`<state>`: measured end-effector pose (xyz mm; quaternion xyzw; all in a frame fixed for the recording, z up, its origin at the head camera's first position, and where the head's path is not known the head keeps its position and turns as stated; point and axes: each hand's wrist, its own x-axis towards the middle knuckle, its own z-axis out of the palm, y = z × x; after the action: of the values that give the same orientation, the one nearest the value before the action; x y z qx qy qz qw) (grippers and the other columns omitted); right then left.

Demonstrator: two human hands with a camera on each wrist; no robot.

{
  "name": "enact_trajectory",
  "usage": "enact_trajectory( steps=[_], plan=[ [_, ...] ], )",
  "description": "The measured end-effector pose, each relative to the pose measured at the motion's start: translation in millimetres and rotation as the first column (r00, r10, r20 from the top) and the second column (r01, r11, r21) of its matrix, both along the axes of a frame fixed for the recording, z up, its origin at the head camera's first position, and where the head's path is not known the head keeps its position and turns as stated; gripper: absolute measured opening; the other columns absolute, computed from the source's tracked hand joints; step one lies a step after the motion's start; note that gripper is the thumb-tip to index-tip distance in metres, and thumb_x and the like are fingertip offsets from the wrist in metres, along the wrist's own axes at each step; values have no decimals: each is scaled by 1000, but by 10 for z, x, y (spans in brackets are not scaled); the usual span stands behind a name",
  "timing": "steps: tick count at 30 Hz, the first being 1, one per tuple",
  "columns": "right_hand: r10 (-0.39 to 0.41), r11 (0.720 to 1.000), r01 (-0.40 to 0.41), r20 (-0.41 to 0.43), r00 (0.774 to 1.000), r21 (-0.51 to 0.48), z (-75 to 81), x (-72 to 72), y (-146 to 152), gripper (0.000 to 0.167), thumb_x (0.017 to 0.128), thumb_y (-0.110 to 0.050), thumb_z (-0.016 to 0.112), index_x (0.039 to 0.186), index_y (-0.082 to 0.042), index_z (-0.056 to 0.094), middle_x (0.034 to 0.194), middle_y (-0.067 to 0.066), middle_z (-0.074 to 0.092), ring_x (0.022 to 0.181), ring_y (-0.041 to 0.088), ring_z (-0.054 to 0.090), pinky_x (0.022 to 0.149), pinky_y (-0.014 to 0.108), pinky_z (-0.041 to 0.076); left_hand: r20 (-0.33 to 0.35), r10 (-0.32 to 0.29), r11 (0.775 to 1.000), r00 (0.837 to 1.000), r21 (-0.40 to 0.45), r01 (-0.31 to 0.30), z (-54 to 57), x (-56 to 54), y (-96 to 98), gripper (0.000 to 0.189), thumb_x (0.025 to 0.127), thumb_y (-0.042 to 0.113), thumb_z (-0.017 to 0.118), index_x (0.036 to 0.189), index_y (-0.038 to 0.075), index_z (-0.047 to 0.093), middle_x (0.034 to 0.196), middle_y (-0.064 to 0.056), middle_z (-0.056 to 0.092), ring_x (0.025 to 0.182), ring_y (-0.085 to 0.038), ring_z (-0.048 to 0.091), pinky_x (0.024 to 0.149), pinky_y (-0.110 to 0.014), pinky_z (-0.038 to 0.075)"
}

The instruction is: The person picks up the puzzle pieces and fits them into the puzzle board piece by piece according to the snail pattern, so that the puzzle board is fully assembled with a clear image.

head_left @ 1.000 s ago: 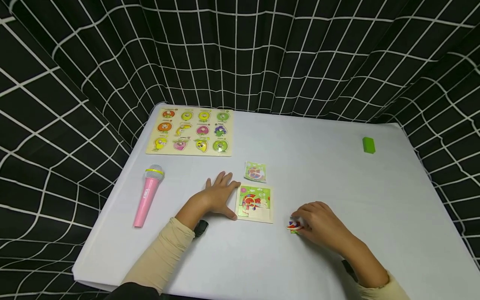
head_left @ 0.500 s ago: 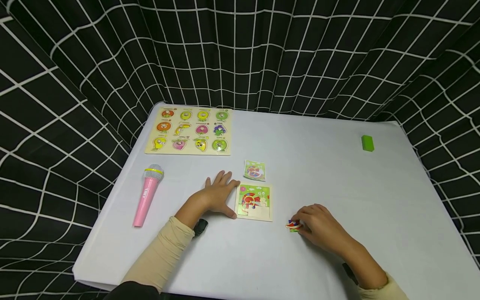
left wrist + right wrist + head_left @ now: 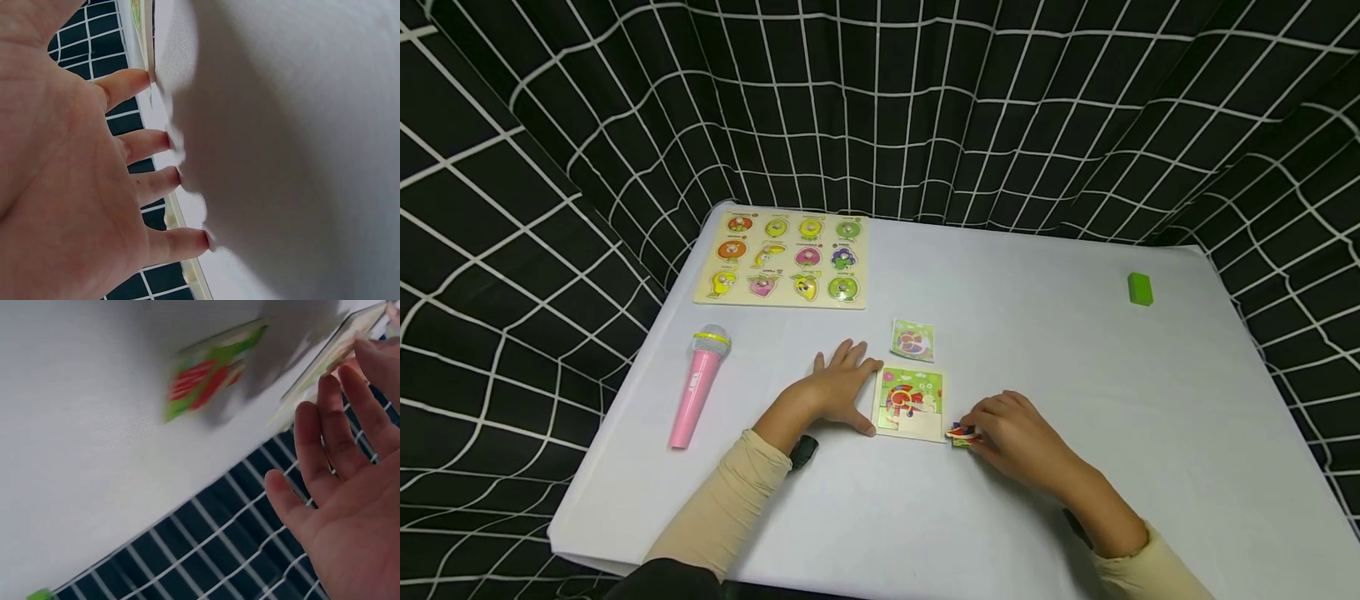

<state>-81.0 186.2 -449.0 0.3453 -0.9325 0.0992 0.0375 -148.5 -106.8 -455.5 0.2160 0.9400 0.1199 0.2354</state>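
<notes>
A small square snail jigsaw puzzle board [image 3: 910, 392] lies on the table, with bare wood at its lower right. My left hand [image 3: 831, 392] has its fingers spread, thumb and index tips touching the board's left edge; the left wrist view shows these fingers [image 3: 147, 182] nearly straight. Right of the board, my right hand [image 3: 1018, 437] pinches a red and blue puzzle piece [image 3: 962, 432], with green showing beneath it. In the right wrist view a blurred green-and-red piece [image 3: 209, 375] appears apart from the fingertips. Behind the board lies a snail picture card [image 3: 913, 340].
A wooden fruit peg puzzle [image 3: 784, 258] lies at the back left of the white table [image 3: 1015, 325]. A pink toy microphone [image 3: 698, 385] lies left of the left arm. Far right stands a green block [image 3: 1140, 289]. Black gridded cloth [image 3: 917, 108] surrounds the table.
My right hand has moved left with the puzzle piece, bringing it beside the board's lower right corner. The left hand stays at the board's left edge.
</notes>
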Motion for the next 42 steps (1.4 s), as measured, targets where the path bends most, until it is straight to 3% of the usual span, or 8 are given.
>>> enact_trajectory(
  steps=[7, 13, 21, 35, 42],
  plan=[
    [91, 996, -91, -38, 995, 16, 3, -135, -309, 20, 76, -19, 83, 94, -15, 74, 92, -4, 68, 92, 19, 61, 98, 48, 42, 3, -6, 1000, 1000, -6, 6, 22, -4, 5, 105, 67, 54, 83, 151, 20, 30, 163, -15, 8, 149, -36, -2, 111, -69, 11],
    [136, 991, -135, -54, 989, 24, -33, -217, -495, 24, 78, -20, 81, 101, -18, 74, 96, -4, 68, 94, 18, 61, 96, 46, 42, 4, -10, 1000, 1000, -1, 10, 30, -14, 13, 105, 67, 55, 83, 151, 19, 30, 163, -15, 8, 149, -37, -2, 111, -69, 11],
    [130, 991, -129, -39, 991, 42, -104, -208, -605, 21, 81, -23, 79, 102, -22, 75, 98, -5, 68, 96, 19, 61, 98, 48, 41, 7, -10, 1000, 1000, 3, 10, 26, 6, 24, 104, 68, 54, 83, 151, 20, 31, 162, -15, 9, 150, -36, -1, 111, -68, 11],
    [104, 993, -99, -82, 991, 61, -143, -190, -646, 24, 80, -22, 79, 104, -21, 75, 99, -4, 66, 97, 18, 60, 98, 48, 41, 2, -10, 1000, 1000, -1, 10, 31, 8, 8, 103, 68, 54, 83, 150, 20, 32, 162, -15, 9, 149, -37, -1, 111, -68, 12],
    [115, 992, -113, -29, 993, 60, -87, -198, -611, 26, 81, -23, 78, 106, -20, 74, 102, -4, 68, 102, 22, 60, 100, 53, 40, 6, -1, 1000, 1000, -2, 1, 29, 4, 5, 105, 67, 54, 84, 151, 20, 31, 162, -15, 9, 149, -36, 0, 112, -68, 12]
  ],
)
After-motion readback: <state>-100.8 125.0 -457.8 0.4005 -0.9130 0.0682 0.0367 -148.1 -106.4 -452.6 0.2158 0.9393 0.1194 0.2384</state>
